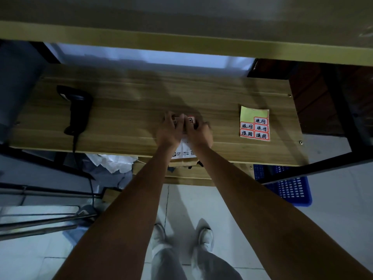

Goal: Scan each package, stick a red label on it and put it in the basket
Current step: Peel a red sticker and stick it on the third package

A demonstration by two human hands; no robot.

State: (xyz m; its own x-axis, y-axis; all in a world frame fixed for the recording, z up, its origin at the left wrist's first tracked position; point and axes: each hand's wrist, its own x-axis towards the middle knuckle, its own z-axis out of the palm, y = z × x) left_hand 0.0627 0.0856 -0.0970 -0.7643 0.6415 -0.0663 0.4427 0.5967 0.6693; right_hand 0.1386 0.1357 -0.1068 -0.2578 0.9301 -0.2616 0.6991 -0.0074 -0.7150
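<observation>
A small cardboard package with a white shipping slip lies at the front middle of the wooden table, its near end over the edge. A red label shows on its far end between my hands. My left hand grips the package's far left part with curled fingers. My right hand curls round its right side, thumb beside the red label. The black scanner lies at the table's left. The sheet of red labels lies at the right. The blue basket stands on the floor, lower right.
A shelf board overhangs the table's back. A black frame post stands at the right. The scanner cable drops over the front edge. Crumpled bags and metal rods lie lower left. My shoes stand on the tiled floor.
</observation>
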